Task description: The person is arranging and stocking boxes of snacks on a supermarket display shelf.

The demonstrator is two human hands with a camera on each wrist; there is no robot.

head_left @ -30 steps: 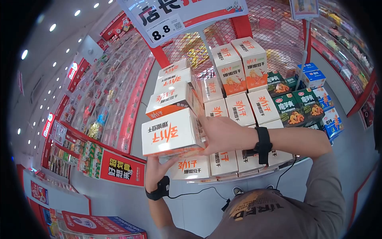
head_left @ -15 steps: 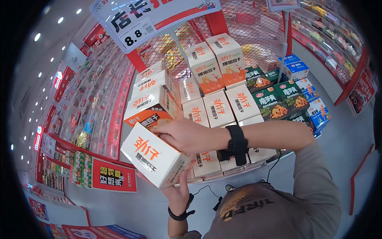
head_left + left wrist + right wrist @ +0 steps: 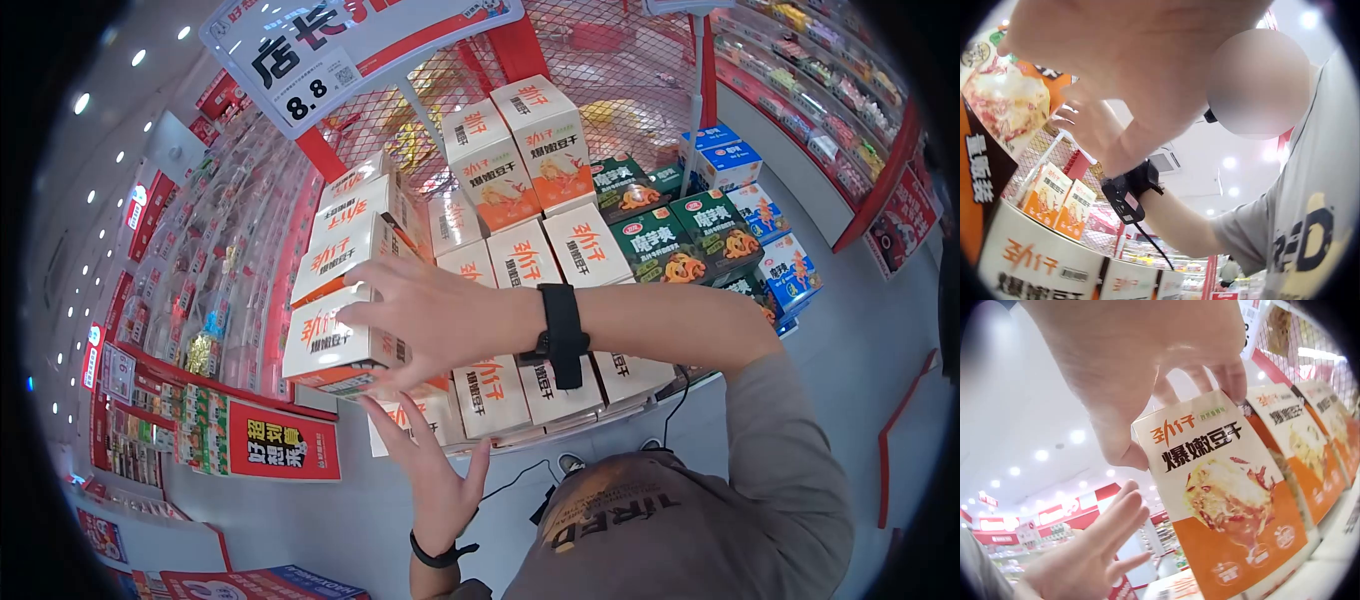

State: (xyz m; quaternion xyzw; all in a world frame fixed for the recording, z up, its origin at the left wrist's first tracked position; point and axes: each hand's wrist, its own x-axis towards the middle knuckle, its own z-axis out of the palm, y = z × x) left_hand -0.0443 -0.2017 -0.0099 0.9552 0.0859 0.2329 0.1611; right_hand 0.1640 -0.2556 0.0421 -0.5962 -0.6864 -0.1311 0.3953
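My right hand [image 3: 430,315] spans the top of a white-and-orange box of dried tofu snacks [image 3: 322,335], the nearest in the left row. In the right wrist view, thumb and fingers grip the upper edges of this snack box [image 3: 1222,481], which stands upright. My left hand [image 3: 440,475] is just in front of the box's near side, fingers spread and holding nothing. Behind the gripped box, matching boxes [image 3: 333,250] run back in a line. Its far lower side is hidden by the right hand and neighbouring boxes.
More white snack boxes [image 3: 525,255] fill the display, two standing taller at the back [image 3: 545,150]. Green boxes [image 3: 715,235] and blue boxes [image 3: 790,270] sit to the right. A price sign [image 3: 350,60] on a post rises behind. Shelving lines the left aisle.
The box was held in both hands and tilted; now it stands at the front end of the left row. The left hand has let go and drawn back, while the right hand stays on the box.
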